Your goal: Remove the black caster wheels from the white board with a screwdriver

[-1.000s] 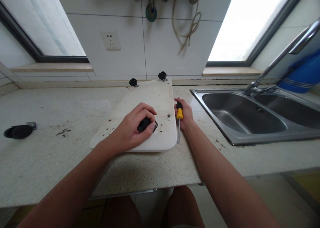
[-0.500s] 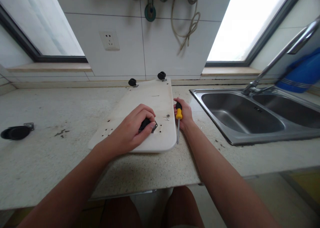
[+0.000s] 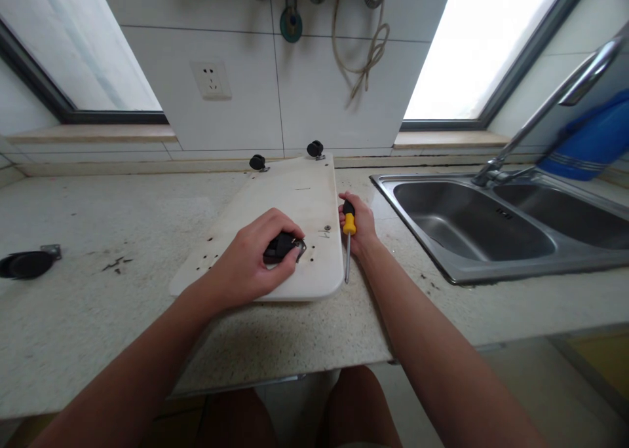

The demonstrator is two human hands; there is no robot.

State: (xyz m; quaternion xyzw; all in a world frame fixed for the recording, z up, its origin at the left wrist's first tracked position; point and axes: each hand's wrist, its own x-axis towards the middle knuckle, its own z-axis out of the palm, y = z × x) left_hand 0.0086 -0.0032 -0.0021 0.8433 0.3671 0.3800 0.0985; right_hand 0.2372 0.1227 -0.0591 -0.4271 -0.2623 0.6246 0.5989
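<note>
In the head view, the two hands are apart. The left hand (image 3: 253,248) is curled round a black caster (image 3: 280,247) at the near part of the white board (image 3: 275,202), which lies flat on the counter (image 3: 295,340). The caster's metal plate faces right, near the small holes (image 3: 312,259); whether it touches the board I cannot tell. The right hand (image 3: 363,222) is closed on the yellow-and-black screwdriver (image 3: 349,224), just beside the board's right edge, shaft pointing near.

Two more casters (image 3: 257,162) stand at the board's far end; a loose caster (image 3: 30,264) lies far to the left, with small dark pieces (image 3: 116,263) between it and the board.

To handle this well, I would grip the caster by its body, fingers clear of the plate's holes, and keep the screwdriver's tip off the board.
</note>
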